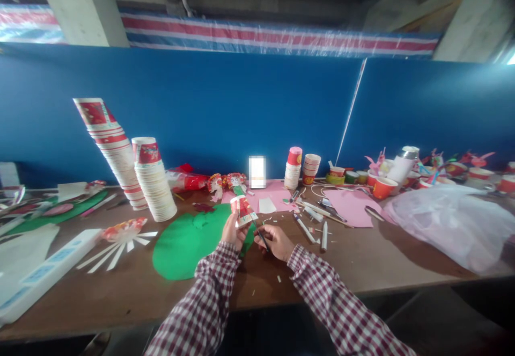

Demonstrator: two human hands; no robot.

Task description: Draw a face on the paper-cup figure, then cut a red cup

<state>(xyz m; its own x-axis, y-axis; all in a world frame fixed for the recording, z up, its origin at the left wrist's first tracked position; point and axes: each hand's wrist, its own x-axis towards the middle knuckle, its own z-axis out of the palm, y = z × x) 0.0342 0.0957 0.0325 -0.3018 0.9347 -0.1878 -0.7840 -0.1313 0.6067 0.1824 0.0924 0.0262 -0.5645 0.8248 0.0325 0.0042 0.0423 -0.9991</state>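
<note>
My left hand (232, 232) is closed around a red and white paper cup (242, 211), tilted on its side above the table. My right hand (278, 242) grips a slim dark tool (262, 239), its tip close to the cup's lower right edge. Whether the tip touches the cup, I cannot tell, nor whether the tool is a knife or scissors. Beneath my left hand lies a large round sheet of green paper (177, 248). Small white paper scraps (279, 278) are scattered on the brown table around my right hand.
Two tall paper-cup stacks (155, 189) stand left, one leaning. Shorter stacks (293, 173) stand at the back. Markers (304, 229) and pink paper (350, 208) lie right, near a translucent plastic bag (446, 222) and several decorated cups. A white power strip (48, 275) and a cut-open cup (124, 230) lie left.
</note>
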